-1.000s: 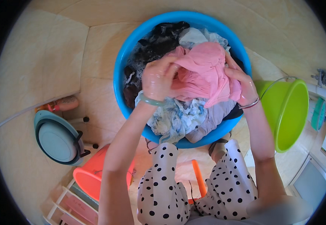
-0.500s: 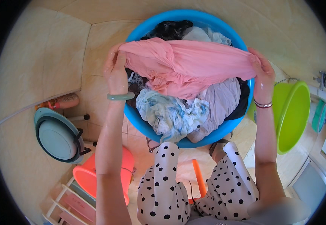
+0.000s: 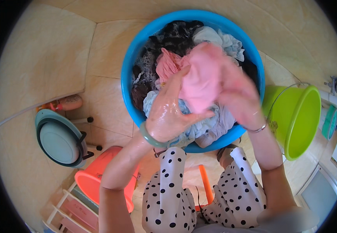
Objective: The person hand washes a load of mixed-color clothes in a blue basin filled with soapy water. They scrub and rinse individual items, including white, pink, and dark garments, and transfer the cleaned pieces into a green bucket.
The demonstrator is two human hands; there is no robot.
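Observation:
A wet pink cloth garment [image 3: 201,77] is bunched up over the blue basin [image 3: 127,83], part of it trailing to the left onto the dark laundry. My left hand [image 3: 170,110], with a green bangle at the wrist, cups the bunch from the near left, thumb and fingers on either side of it. On the other side my right hand [image 3: 242,99], wearing a silver bracelet, grips the cloth; motion blurs its fingers. Below the hands lie a white-and-blue garment [image 3: 151,103] and a pale grey one [image 3: 224,118]. Dark clothes [image 3: 172,37] soak in sudsy water beside a white cloth [image 3: 230,44].
A lime-green bucket [image 3: 302,120] stands right of the basin. To the left are a folding grey-green basin [image 3: 59,143], an orange-red bucket [image 3: 89,180] and a white rack [image 3: 61,206]. Tiled wall surrounds the far side. My knees in dotted trousers [image 3: 168,194] are close to the basin's near rim.
The pink garment, stretched wide between my hands before, is now gathered into a bunch. Both hands have come inward and nearer each other, uncovering the dark clothes and suds at the left.

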